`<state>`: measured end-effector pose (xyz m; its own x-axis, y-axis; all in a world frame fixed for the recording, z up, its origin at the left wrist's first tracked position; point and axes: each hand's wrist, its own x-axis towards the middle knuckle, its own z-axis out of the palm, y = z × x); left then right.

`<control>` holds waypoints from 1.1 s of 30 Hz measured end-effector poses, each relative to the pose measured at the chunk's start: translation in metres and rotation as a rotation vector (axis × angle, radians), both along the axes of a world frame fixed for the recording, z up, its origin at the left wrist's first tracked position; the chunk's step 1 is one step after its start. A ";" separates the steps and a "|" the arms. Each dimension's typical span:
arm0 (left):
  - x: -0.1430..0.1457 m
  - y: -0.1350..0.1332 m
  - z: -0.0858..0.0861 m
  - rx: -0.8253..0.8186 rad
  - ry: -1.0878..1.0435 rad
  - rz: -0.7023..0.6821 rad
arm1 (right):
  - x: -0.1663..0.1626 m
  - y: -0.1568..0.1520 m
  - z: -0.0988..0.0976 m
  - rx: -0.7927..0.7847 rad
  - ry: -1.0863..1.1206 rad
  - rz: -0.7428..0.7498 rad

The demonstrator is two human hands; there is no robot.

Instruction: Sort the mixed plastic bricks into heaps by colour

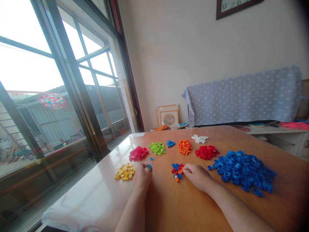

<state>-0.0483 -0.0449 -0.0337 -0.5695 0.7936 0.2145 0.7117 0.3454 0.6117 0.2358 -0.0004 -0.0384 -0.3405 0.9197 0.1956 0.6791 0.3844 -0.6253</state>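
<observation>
My left hand (pixel 142 175) is closed, fingers curled down at the table between a pile of yellow bricks (pixel 125 171) and a few small dark blue bricks (pixel 149 167). Its fingertips are hidden from me, so what they grip cannot be seen. A single blue brick (pixel 151 159) lies just beyond it. My right hand (pixel 196 175) rests closed at the right side of a small mixed pile of red, orange and blue toy pieces (pixel 177 170). Its curled fingers touch or nearly touch that pile, and whatever is inside them does not show.
Sorted piles arc across the wooden table (pixel 166 206): pink bricks (pixel 138 153), lime bricks (pixel 156 148), blue bricks (pixel 170 143), orange bricks (pixel 184 147), white bricks (pixel 200 139) and red bricks (pixel 207 152). A large heap of blue pieces (pixel 243 170) spreads at right. Glass windows stand left.
</observation>
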 end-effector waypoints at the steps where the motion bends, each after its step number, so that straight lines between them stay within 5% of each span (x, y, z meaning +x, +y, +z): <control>1: 0.001 0.000 0.001 -0.013 0.010 0.000 | 0.000 0.000 -0.001 0.007 -0.001 0.001; 6: 0.015 -0.004 0.007 0.038 0.068 -0.081 | 0.000 -0.001 -0.001 0.029 -0.006 0.001; 14: 0.066 -0.014 0.014 0.066 0.221 -0.669 | 0.000 0.000 0.001 0.013 -0.007 -0.003; 17: 0.080 -0.020 0.023 0.002 0.279 -0.793 | 0.000 0.000 0.001 0.018 -0.004 -0.004; 26: 0.077 -0.015 0.021 -0.055 0.347 -0.671 | 0.000 0.001 -0.001 0.008 -0.008 -0.009; 33: 0.046 -0.009 0.012 -0.079 0.349 -0.347 | 0.000 0.000 -0.001 0.022 -0.017 -0.001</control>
<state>-0.0026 -0.0535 -0.0221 -0.1740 0.9450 0.2771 0.9505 0.0876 0.2980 0.2354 0.0001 -0.0398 -0.3430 0.9155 0.2102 0.6897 0.3974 -0.6053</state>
